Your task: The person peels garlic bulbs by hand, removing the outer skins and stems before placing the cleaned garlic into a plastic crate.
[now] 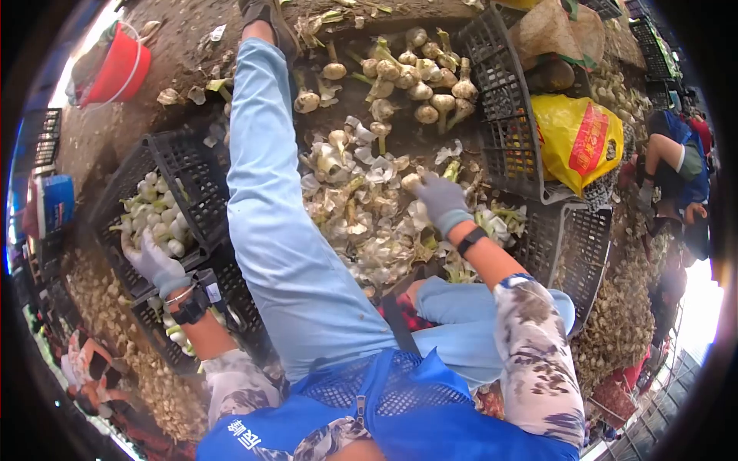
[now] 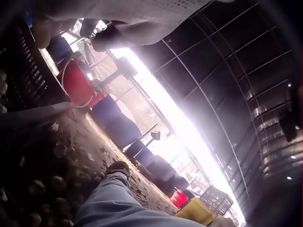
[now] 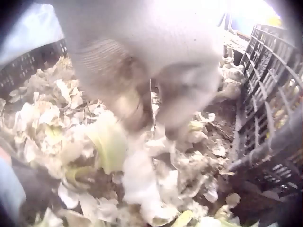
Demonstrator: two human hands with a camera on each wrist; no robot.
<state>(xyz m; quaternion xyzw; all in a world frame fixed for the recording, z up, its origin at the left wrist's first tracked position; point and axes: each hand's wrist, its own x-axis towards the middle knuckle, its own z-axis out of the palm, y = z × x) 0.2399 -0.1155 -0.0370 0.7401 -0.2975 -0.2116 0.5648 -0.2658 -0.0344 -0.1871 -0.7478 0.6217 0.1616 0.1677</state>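
My left hand [image 1: 156, 263], in a pale glove, reaches over the near rim of a black crate [image 1: 196, 200] with its fingers loosely extended beside cleaned white garlic bulbs [image 1: 157, 219]. In the left wrist view only pale glove fabric shows along the top. My right hand [image 1: 440, 201], in a grey glove, grips a garlic bulb [image 1: 412, 182] by its fingertips above a heap of peeled skins [image 1: 361, 223]. That hand is blurred in the right wrist view, where its fingers curl down over loose husks [image 3: 142, 179].
Untrimmed garlic bulbs with stalks [image 1: 419, 77] lie on the ground ahead. Black crates [image 1: 500, 100] stand at right, one beside a yellow bag [image 1: 580, 142]. A red bucket [image 1: 119, 65] is at far left. My outstretched leg [image 1: 269, 169] lies between the left crate and the heap.
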